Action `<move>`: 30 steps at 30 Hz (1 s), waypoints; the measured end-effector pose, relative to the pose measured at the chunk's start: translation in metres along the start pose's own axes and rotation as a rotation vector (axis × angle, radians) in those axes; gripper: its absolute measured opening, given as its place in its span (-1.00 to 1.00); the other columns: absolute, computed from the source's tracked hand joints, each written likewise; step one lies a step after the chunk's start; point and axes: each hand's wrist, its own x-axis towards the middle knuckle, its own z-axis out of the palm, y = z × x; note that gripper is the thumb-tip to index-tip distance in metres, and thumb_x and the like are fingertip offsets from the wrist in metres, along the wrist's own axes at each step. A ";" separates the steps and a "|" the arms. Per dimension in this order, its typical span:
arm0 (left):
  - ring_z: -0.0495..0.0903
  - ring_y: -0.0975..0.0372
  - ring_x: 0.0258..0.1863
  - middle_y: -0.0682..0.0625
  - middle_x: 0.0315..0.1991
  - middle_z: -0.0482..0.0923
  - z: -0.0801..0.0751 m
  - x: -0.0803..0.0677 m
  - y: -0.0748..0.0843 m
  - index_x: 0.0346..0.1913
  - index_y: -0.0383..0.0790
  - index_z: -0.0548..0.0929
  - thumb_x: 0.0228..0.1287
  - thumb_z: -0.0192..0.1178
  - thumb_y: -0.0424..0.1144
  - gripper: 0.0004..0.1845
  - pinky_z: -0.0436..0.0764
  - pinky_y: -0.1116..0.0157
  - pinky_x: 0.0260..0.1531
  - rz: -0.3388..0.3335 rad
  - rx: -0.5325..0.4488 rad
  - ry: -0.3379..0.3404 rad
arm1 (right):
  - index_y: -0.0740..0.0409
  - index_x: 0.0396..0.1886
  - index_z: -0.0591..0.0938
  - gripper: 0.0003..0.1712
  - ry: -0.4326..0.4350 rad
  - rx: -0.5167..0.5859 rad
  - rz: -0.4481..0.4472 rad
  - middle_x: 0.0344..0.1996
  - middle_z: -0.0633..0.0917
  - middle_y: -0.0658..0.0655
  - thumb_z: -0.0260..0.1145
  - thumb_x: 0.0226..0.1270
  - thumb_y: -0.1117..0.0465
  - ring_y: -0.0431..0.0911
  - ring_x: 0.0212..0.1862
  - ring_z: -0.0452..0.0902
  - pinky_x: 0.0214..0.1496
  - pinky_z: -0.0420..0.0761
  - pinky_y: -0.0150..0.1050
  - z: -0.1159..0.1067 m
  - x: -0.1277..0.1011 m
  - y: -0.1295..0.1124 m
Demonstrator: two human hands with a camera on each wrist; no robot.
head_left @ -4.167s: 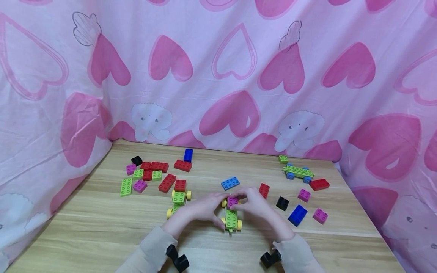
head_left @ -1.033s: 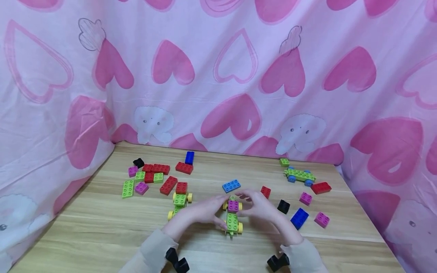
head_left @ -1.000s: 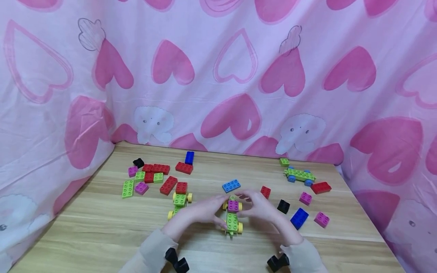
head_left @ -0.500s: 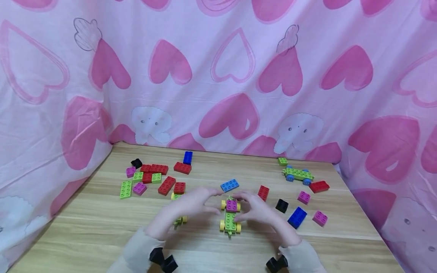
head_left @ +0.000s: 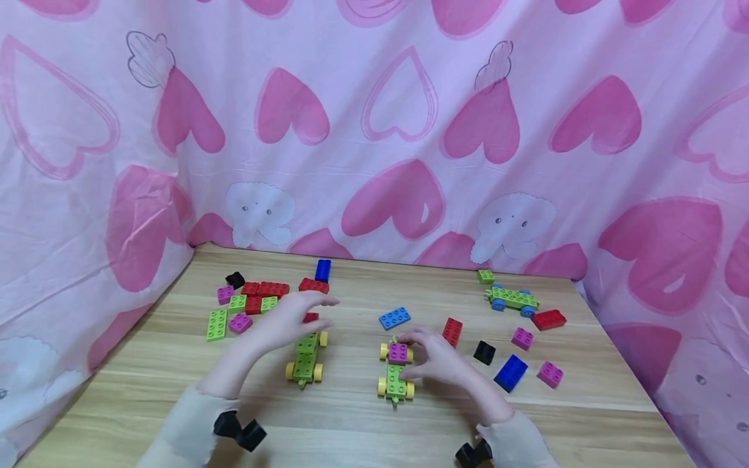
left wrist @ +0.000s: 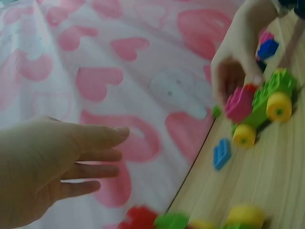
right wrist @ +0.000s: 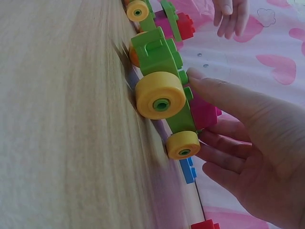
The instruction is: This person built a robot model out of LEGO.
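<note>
Two green cars with yellow wheels stand on the wooden table (head_left: 175, 383) in the head view. Beside the nearer car (head_left: 395, 370), the right hand (head_left: 435, 361) touches its magenta brick (head_left: 398, 352); left of that car, the left hand (head_left: 287, 322) hovers, fingers straight, over the second car (head_left: 305, 361).

Left wrist view, blurred: the left hand's fingers (left wrist: 90, 152) are spread, apparently holding nothing.

Right wrist view: the right hand's thumb (right wrist: 214, 90) and fingers rest loosely against the nearer car (right wrist: 167, 95).

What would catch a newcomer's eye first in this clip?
First, the heart-print pink cloth behind and beside the wooden table. Then the two green cars with yellow wheels near the front: the right hand touches the one carrying a magenta brick, while the left hand hovers open above the other car. Loose bricks lie scattered behind them.
</note>
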 end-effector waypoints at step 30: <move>0.44 -0.33 0.12 -0.48 0.17 0.45 -0.042 -0.077 -0.157 0.22 -0.47 0.47 0.23 0.35 -0.19 -0.41 0.44 -0.29 0.08 -0.265 0.030 0.247 | 0.15 0.19 0.58 -0.26 0.004 0.008 0.023 0.14 0.59 0.14 0.58 0.01 -0.01 0.13 0.22 0.49 0.31 0.40 0.24 0.001 0.001 0.000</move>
